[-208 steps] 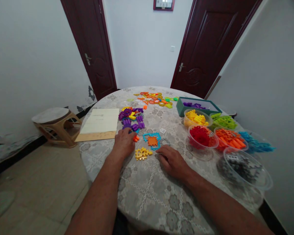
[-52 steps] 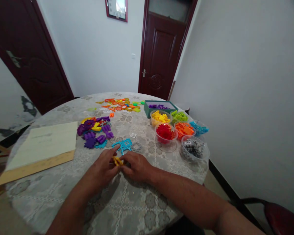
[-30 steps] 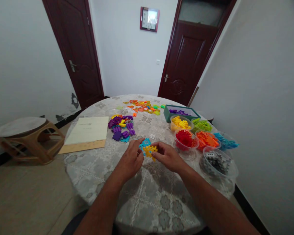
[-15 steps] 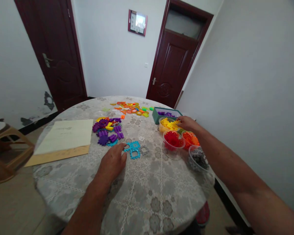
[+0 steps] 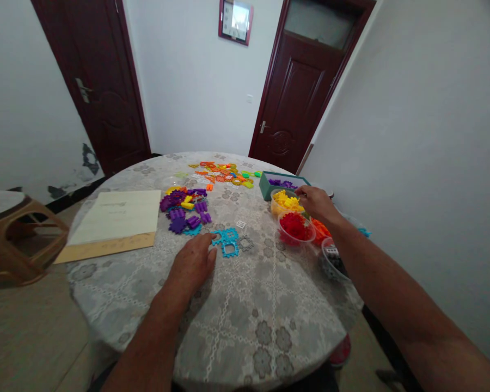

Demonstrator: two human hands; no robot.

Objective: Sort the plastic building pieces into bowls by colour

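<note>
My left hand (image 5: 195, 258) rests on the tablecloth, thumb and index finger apart, the index fingertip at the left edge of joined blue toothed frame pieces (image 5: 231, 250). A grey toothed frame (image 5: 245, 243) lies against their right side. Just beyond is a small white window-like piece (image 5: 240, 224). My right hand (image 5: 317, 202) reaches to the right rim of a clear tub of yellow pieces (image 5: 286, 201), beside a green box (image 5: 265, 188) with purple pieces. Its fingers are bent together; what they hold, if anything, is hidden.
Tubs of red pieces (image 5: 296, 226), orange pieces (image 5: 320, 232) and grey pieces (image 5: 332, 261) stand at the right. Purple and yellow pieces (image 5: 183, 209) are heaped left of centre, and flat orange pieces (image 5: 222, 173) lie farther back. Paper sheets (image 5: 116, 218) cover the left side.
The camera view has shifted, so the table appears slightly higher and farther right. My right hand stays by the yellow tub, its fingers more bent. My left hand stays by the blue pieces.
</note>
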